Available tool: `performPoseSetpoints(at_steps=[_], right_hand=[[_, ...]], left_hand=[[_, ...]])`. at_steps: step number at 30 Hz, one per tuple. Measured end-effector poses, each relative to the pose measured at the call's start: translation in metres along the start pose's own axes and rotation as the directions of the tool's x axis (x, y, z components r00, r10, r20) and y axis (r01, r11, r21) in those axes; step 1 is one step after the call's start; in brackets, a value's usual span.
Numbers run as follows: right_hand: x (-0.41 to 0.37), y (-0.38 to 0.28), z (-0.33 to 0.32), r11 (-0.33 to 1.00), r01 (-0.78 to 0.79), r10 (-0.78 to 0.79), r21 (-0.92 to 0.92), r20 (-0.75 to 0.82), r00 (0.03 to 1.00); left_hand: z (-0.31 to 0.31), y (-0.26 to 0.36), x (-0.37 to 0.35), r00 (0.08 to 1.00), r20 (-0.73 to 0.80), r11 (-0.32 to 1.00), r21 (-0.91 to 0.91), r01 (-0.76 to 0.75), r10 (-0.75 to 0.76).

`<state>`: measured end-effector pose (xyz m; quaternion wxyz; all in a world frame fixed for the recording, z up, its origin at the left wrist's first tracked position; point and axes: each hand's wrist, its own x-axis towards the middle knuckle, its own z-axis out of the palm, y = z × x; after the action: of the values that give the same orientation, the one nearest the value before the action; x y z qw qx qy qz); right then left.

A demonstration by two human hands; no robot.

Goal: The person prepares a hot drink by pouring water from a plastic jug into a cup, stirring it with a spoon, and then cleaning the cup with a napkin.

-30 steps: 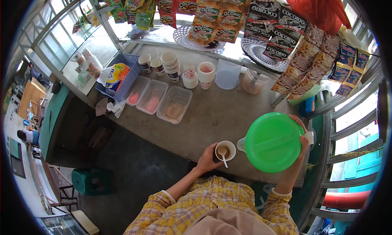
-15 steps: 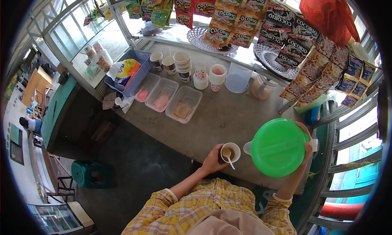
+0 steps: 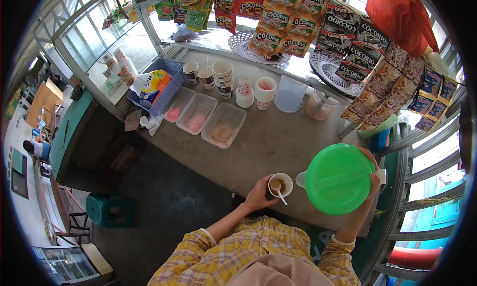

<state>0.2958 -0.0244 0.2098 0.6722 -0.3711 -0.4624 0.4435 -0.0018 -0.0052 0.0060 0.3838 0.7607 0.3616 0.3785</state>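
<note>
At the near edge of the grey concrete counter (image 3: 278, 142), the left hand (image 3: 256, 196) is wrapped around the side of a white paper cup (image 3: 279, 184), fingers closed on it. The cup stands upright and holds a brown drink. A white plastic spoon (image 3: 281, 198) leans in it, its handle sticking out over the near rim.

Just to the right of the cup, near the counter's near right corner, is a green-lidded clear plastic pitcher (image 3: 339, 179), with its pale spout turned toward the cup's rim. The right hand (image 3: 372, 172) is clenched around the pitcher's white handle on its right side. Whether the pitcher rests on the counter or is lifted cannot be told.

Farther in, toward the left edge, three clear rectangular plastic tubs (image 3: 222, 126) lie side by side, holding pink and tan powder, next to a blue plastic basket (image 3: 166, 84). Along the far edge stand a stack of paper cups (image 3: 223, 77) and a clear plastic jug (image 3: 288, 94). Above them hang rows of printed drink sachets (image 3: 278, 17).
</note>
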Motion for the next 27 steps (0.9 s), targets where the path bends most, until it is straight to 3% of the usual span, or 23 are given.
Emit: performPoseSetpoints(at_steps=[6, 17, 27], right_hand=[[0.001, 0.001, -0.001, 0.998, 0.017, -0.014, -0.062, 0.057, 0.998], [0.001, 0.0, 0.006, 0.999, -0.012, 0.012, -0.031, 0.013, 1.0], [0.002, 0.0, 0.006, 0.999, -0.009, 0.009, -0.036, 0.005, 1.0]], left_hand=[[0.002, 0.0, 0.0, 1.0, -0.025, 1.0, -0.01, -0.008, 0.008], [0.002, 0.001, 0.001, 0.998, -0.031, 0.998, -0.031, 0.051, -0.052], [-0.006, 0.011, 0.005, 0.999, -0.023, 0.999, -0.036, -0.034, 0.034]])
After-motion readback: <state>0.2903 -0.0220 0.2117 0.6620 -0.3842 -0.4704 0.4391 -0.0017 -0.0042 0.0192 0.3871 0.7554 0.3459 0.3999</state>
